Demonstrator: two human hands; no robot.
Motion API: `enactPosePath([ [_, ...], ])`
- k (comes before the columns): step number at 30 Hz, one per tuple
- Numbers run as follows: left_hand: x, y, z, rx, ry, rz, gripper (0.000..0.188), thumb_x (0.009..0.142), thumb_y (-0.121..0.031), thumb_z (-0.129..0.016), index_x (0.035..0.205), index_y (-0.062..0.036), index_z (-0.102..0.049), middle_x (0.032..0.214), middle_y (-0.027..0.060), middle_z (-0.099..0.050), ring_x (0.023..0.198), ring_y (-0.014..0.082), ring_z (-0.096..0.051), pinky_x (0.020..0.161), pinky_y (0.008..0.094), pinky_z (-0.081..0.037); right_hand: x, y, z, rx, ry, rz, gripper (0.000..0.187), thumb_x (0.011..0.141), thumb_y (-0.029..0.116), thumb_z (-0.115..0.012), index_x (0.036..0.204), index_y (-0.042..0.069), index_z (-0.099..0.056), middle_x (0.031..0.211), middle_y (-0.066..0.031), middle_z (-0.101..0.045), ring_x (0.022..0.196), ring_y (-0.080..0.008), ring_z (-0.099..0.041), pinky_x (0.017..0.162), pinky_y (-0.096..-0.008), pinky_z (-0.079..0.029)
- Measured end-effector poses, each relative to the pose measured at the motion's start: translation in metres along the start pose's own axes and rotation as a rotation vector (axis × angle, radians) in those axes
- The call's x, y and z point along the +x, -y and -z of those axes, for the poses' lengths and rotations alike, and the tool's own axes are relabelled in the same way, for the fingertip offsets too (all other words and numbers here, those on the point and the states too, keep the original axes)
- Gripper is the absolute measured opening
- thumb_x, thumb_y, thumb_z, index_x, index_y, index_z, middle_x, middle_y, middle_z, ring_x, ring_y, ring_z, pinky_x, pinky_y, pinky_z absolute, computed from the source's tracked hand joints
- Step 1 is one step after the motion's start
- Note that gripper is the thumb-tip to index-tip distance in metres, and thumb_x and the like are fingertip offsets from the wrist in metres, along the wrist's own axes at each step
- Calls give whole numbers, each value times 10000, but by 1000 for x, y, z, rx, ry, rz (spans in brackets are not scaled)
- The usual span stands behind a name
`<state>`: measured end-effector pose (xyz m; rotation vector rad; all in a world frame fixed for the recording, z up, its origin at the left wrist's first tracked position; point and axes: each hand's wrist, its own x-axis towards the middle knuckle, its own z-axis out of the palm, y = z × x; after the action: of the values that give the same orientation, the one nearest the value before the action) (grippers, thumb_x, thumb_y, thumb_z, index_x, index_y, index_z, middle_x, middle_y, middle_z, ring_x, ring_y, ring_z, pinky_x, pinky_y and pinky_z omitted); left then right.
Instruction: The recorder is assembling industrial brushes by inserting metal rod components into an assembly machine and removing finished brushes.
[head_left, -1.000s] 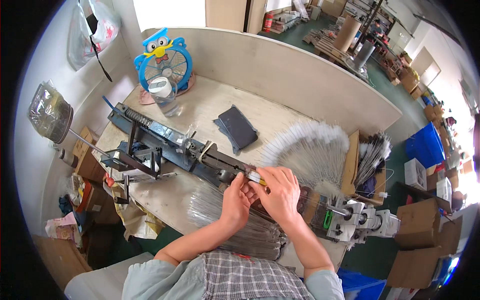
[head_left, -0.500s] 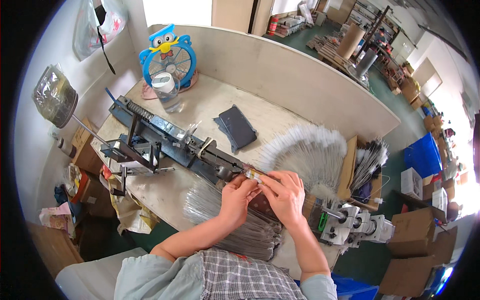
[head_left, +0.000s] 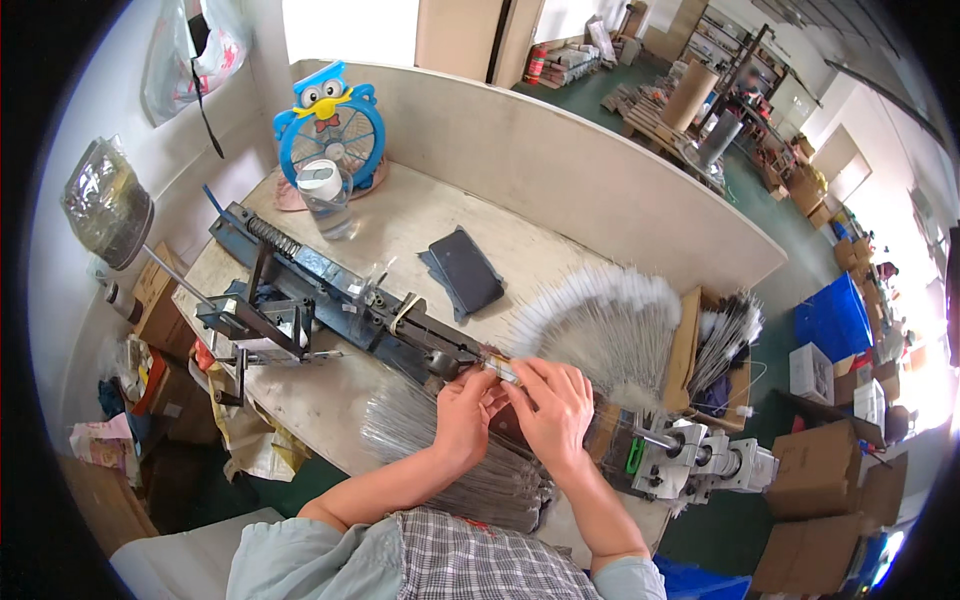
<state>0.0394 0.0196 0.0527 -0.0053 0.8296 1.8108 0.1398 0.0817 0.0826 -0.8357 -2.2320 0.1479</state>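
Observation:
Both my hands meet at the near end of a long dark metal bench device (head_left: 345,290). My right hand (head_left: 553,408) pinches a small whitish-yellow piece (head_left: 502,370) against the device's end; its exact kind is too small to tell. Just left of it, my left hand (head_left: 464,418) is closed, fingertips together beside that piece, and what they hold is hidden. A round dark knob (head_left: 441,365) sits right by the left fingers. Under my forearms lies a bundle of thin silvery wires (head_left: 470,480).
A fan of white-tipped wires (head_left: 610,320) spreads at the right, beside a cardboard box (head_left: 682,350) of more wires. A metal clamp-like machine (head_left: 705,455) stands at the table's right edge. Farther back are a dark phone-like slab (head_left: 467,272), a lidded jar (head_left: 325,205) and a blue fan (head_left: 335,130).
The view has shifted slightly. Both hands remain at the device's end around the small piece, with the fingers slightly rearranged and the left fingertips curled closer in.

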Motion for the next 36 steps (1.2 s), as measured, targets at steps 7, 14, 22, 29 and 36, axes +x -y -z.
enactPosePath([
  [7,4,2,2,47,25,-45,83,875,-62,-535,946,-34,-567,919,55,-625,832,139,-619,758,283,-491,0,-4,1,30,47,29,236,712,171,-718,946,146,-696,959,8,-629,903,-200,-569,751,-336,-416],
  [14,-3,-3,-5,3,-2,-55,89,887,-85,-532,946,-33,-573,899,44,-630,830,136,-623,759,282,-487,2,4,2,118,25,-70,274,690,171,-741,948,94,-692,977,-21,-645,892,-211,-584,762,-343,-433],
  [22,-3,1,1,27,66,-50,100,872,-76,-551,965,-43,-560,939,47,-614,875,149,-604,796,294,-476,-1,-2,5,35,18,13,224,715,173,-724,931,118,-700,956,-2,-644,871,-206,-584,739,-339,-426],
  [29,-1,2,-2,63,49,-58,177,862,-46,-565,1038,-22,-561,978,54,-615,867,121,-599,801,274,-474,0,-6,6,22,63,22,213,720,167,-704,932,153,-696,942,16,-620,877,-196,-570,747,-355,-419],
  [36,1,1,2,47,70,-40,194,858,-38,-566,1051,-25,-560,992,41,-611,882,112,-594,804,274,-469,5,-3,7,49,101,42,240,707,172,-717,940,122,-695,959,-7,-629,901,-209,-569,768,-350,-415],
])
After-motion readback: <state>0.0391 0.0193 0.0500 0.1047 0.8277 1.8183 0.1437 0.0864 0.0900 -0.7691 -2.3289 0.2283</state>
